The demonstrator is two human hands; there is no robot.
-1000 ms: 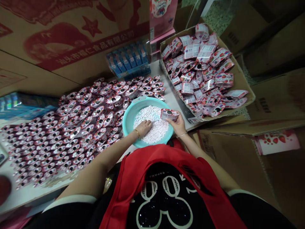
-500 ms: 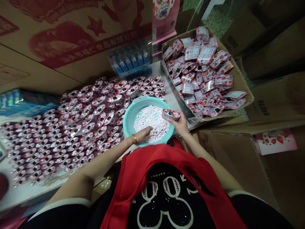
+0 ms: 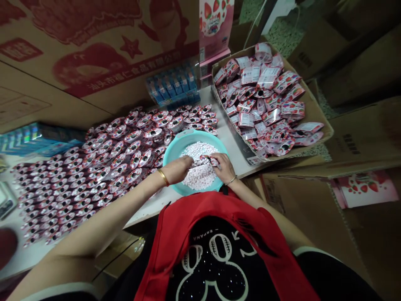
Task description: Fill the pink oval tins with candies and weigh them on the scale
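Note:
A small red-and-white printed carton (image 3: 206,159) lies in the grip of my right hand (image 3: 224,168), over the teal basin (image 3: 167,155). Its far side is hidden by the fingers. My left hand (image 3: 178,169) is at the carton's left end with its fingers drawn together; whatever they pinch is hidden. Below both hands, small white candy-like pellets (image 3: 200,179) spread across the basin's bottom. Left of the basin stand many similar cartons (image 3: 133,147) in close rows, with dark round openings facing up.
At the right, a cardboard box (image 3: 324,123) holds a heap of flat printed cartons (image 3: 271,104). Blue packs (image 3: 173,85) stand at the back against a large printed carton wall (image 3: 109,50). More blue packs (image 3: 40,138) sit far left, near a scale-like device (image 3: 6,200).
My left hand has risen out of the pellets to the carton's left end. My right hand has brought the carton left and lower, over the middle of the basin. The view has shifted slightly.

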